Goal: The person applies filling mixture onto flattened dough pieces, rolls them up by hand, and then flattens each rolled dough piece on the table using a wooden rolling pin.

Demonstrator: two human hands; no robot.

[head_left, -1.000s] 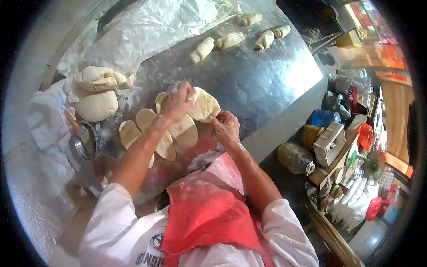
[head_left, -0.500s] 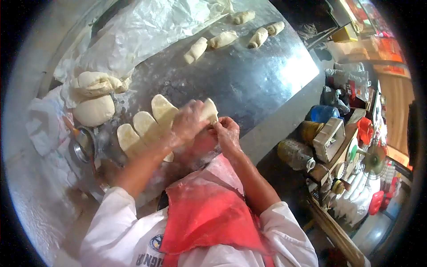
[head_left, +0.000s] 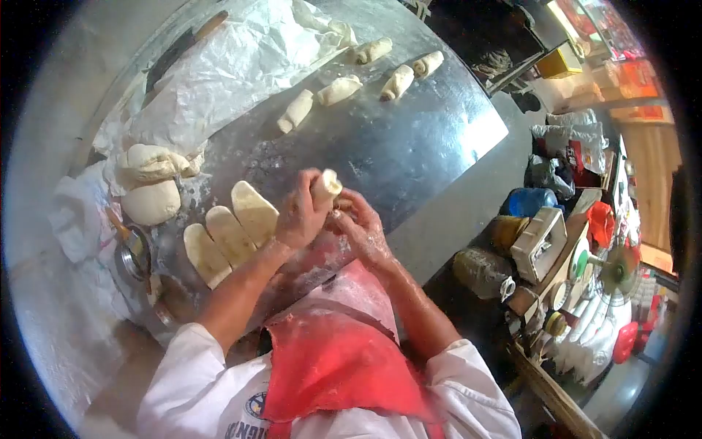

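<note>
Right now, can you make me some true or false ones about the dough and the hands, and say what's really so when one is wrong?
1. The left hand holds a dough roll. True.
2. The other hand is far away from it. False: the right hand is right up close to the dough roll.
3. Five more rolls lie on the far part of the table. True.
4. All the dough is rolled up. False: three flat pieces lie on the table.
5. Nothing red is being worn. False: the apron is red.
6. A smooth dough lump sits off to the left. True.
</note>
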